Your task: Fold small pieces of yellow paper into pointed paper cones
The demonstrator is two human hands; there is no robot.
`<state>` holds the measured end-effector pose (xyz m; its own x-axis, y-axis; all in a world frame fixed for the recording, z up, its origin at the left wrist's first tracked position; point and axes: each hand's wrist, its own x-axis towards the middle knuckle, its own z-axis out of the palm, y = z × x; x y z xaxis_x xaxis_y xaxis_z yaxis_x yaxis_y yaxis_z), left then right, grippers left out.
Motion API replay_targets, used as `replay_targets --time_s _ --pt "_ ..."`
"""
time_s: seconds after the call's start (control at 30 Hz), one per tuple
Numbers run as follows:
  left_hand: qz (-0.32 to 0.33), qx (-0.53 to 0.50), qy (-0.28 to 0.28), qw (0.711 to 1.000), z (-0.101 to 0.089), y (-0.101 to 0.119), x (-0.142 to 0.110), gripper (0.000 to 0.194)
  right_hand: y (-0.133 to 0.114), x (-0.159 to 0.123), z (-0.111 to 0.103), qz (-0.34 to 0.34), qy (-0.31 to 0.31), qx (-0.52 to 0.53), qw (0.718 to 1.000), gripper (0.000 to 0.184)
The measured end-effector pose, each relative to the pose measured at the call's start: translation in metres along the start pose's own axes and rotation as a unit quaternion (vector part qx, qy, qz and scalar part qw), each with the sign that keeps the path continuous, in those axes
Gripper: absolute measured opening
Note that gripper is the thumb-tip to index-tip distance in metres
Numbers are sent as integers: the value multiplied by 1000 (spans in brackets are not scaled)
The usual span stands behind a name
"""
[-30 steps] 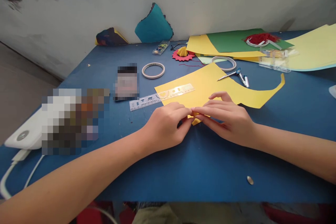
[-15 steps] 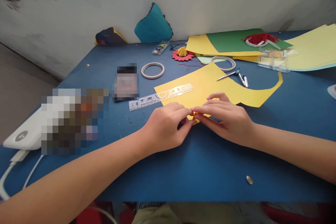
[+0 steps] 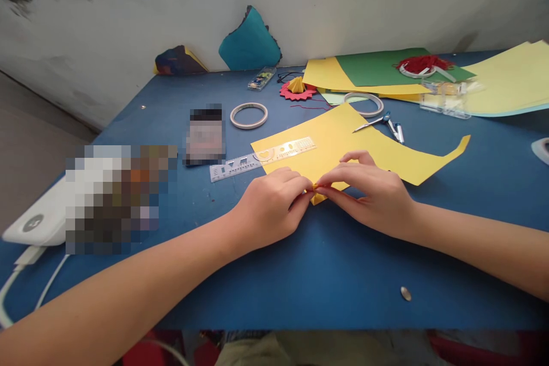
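Observation:
My left hand (image 3: 274, 206) and my right hand (image 3: 366, 197) meet at the front of a large yellow paper sheet (image 3: 330, 137). Thumbs and forefingers of both pinch a small folded piece of yellow paper (image 3: 316, 189), mostly hidden by the fingertips. Beneath it shows the sheet's near corner. A clear plastic ruler (image 3: 244, 166) lies across the sheet's left edge. Close to the sheet's upper right rests a drawing compass (image 3: 386, 119). The sheet's right side runs out into a narrow, slightly raised strip.
Two tape rolls (image 3: 249, 116) (image 3: 363, 104) lie behind the sheet. Farther back are a red and yellow paper flower (image 3: 295, 88), green card (image 3: 373, 67) and red thread (image 3: 422, 64). A white power bank (image 3: 38, 217) with a cable is at left, a metal oval (image 3: 405, 293) in front.
My fingertips have drawn closer together on the small yellow piece, pressing it flatter. The strip at the yellow sheet's right has swung outward and lower.

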<state>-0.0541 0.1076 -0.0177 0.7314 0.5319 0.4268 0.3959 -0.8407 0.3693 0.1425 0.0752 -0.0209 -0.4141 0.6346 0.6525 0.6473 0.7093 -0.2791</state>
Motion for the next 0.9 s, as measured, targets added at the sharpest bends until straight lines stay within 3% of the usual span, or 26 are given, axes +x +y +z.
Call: replay_targets --time_s 0.37,0.9 --pt "30 36 8 999 0 1 0 17 -1 0 -1 -10 -11 16 1000 7" --pt "25 25 15 999 -2 2 1 17 1 -1 0 -29 -3 15 999 14"
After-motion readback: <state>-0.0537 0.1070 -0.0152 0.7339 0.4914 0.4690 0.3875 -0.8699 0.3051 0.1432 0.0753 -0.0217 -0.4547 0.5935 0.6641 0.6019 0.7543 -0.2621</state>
